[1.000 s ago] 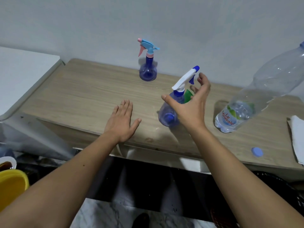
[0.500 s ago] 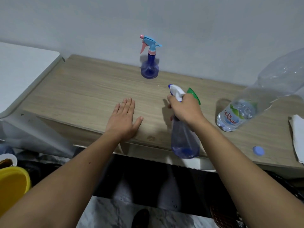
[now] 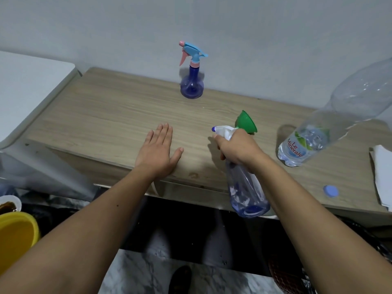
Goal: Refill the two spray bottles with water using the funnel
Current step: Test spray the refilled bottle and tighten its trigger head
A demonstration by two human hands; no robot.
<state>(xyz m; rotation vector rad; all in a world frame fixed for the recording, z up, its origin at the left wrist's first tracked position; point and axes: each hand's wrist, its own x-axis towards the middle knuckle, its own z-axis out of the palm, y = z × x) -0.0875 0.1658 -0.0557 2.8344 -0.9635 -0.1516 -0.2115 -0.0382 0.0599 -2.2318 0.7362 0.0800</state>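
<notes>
Held spray bottle [image 3: 246,194]: clear blue, hung off the tabletop's near edge by its white trigger head.
Right hand [image 3: 238,148]: grip closed around that bottle's neck and head.
Funnel [image 3: 246,123]: green, on the tabletop just behind the right hand.
Second spray bottle [image 3: 192,81]: upright by the wall, well apart.
Left hand [image 3: 157,151]: flat, fingers spread, holding nothing.
Water bottle [image 3: 318,132]: uncapped, right; blue cap [image 3: 330,191] nearby.
Tabletop [image 3: 106,115]: pale wood.

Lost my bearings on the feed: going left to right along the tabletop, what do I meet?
Left hand flat on the wood → pink-and-blue spray bottle by the wall → right hand holding the clear spray bottle → water bottle → blue cap.
</notes>
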